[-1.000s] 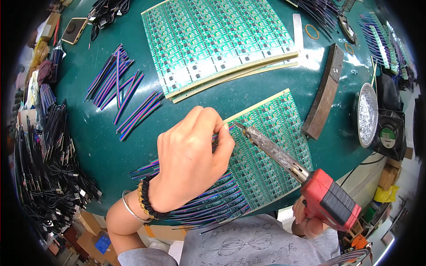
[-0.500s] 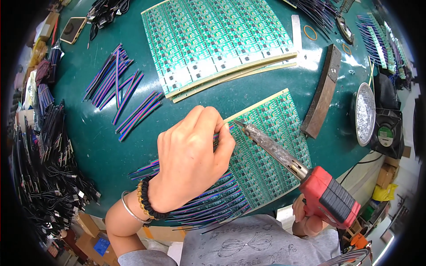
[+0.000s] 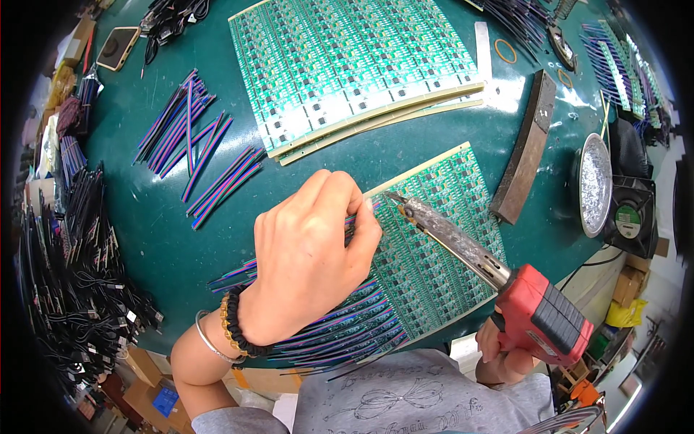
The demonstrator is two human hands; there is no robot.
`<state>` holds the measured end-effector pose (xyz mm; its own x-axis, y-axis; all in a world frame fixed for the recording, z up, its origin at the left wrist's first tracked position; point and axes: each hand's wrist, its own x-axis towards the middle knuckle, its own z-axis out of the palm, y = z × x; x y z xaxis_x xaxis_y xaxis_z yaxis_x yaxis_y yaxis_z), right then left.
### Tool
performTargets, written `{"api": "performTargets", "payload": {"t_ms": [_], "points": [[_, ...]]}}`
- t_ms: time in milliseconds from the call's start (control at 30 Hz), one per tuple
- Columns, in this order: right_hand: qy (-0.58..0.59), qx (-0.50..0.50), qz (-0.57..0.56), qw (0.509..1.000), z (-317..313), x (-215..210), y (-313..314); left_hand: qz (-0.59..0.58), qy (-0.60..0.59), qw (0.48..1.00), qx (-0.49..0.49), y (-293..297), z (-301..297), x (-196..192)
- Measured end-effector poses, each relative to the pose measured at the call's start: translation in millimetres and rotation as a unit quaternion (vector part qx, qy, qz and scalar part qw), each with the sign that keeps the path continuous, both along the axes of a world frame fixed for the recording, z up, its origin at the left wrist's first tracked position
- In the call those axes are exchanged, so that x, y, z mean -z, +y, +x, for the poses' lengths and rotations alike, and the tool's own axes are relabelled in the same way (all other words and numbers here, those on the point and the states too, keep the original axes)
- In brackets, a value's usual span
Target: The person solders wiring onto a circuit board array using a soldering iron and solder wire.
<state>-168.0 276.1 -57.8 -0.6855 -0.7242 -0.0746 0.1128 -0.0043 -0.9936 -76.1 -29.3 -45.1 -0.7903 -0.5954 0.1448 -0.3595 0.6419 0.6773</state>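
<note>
My left hand [image 3: 307, 253] is closed in a pinch on a thin multicoloured wire lead [image 3: 352, 224], at the upper left edge of a green circuit board panel [image 3: 441, 239]. Its fingers hide most of that lead. Many similar striped leads [image 3: 347, 325] fan out along the panel's left side, under and below my wrist. From the lower right, my right hand [image 3: 502, 354] grips a red and black soldering iron [image 3: 546, 315], partly hidden behind its handle. The iron's tip points at the panel's upper edge, close to my left fingertips; whether it touches cannot be told.
Beyond lies a stack of circuit board panels [image 3: 354, 72]. Loose wire leads [image 3: 177, 137] lie at left, a phone [image 3: 119, 48] farther back. On the right are a dark metal bar [image 3: 526, 148], a round silvery dish [image 3: 594, 186] and a fan [image 3: 630, 218]. Black cables [image 3: 79, 267] hang far left.
The soldering iron has turned slightly, its handle shifting a little right and its tip rising a little. My left hand stays almost in place, still pinching the lead.
</note>
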Motion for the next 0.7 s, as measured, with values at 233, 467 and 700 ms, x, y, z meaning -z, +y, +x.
{"api": "performTargets", "payload": {"t_ms": [233,467,700], "points": [[-0.046,0.015,0.016,0.999,5,-9,4,-0.008,-0.001,1.0,0.004,0,0,0],[-0.016,-0.128,0.015,0.992,-13,-16,-13,-0.006,0.001,1.0,0.002,0,1,1],[-0.008,0.05,0.026,0.998,14,-7,-3,-0.015,0.0,1.0,0.008,0,-1,2]]}}
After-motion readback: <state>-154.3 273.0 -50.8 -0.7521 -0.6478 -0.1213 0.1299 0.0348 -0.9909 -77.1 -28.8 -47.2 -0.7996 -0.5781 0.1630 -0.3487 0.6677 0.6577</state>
